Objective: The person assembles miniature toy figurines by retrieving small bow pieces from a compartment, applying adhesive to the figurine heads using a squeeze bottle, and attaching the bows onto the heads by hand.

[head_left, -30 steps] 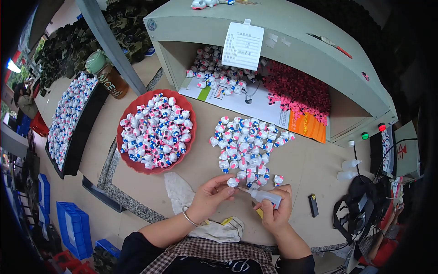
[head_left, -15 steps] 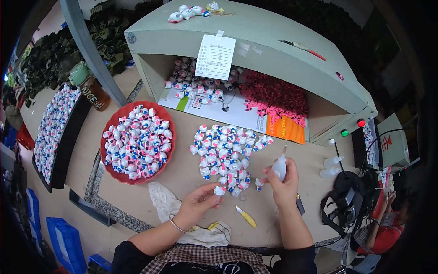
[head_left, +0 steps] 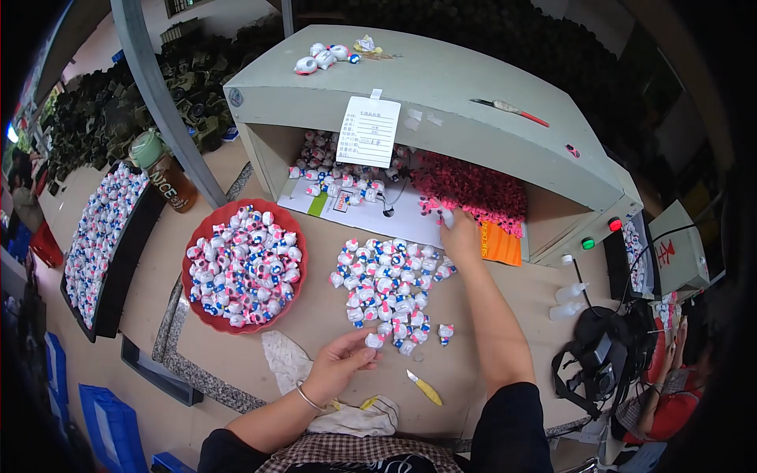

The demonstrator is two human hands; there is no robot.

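My left hand (head_left: 341, 364) pinches a small white figurine (head_left: 374, 340) with pink and blue parts, at the near edge of a spread of similar figurines (head_left: 386, 276). My right hand (head_left: 463, 239) reaches into the grey cabinet's opening, at the front of a heap of small pink pieces (head_left: 465, 189). A white squeeze bottle (head_left: 447, 218) shows partly at its fingers; its tip is hard to make out. One figurine (head_left: 446, 334) stands apart, right of the spread. Near my left hand lies a yellow-handled knife (head_left: 426, 388).
A red scalloped bowl (head_left: 195, 303) full of figurines stands left, beyond it a black tray (head_left: 118, 303) of more. The grey cabinet (head_left: 315, 87) spans the back. Two white bottles (head_left: 566, 303) and a black bag (head_left: 595, 355) lie right; a cloth (head_left: 284, 359) lies front-left. Another person (head_left: 662, 402) sits far right.
My right hand has moved forward with the squeeze bottle, from above the table into the cabinet by the pink pieces. My left hand still holds its figurine. The whole view has shifted slightly.
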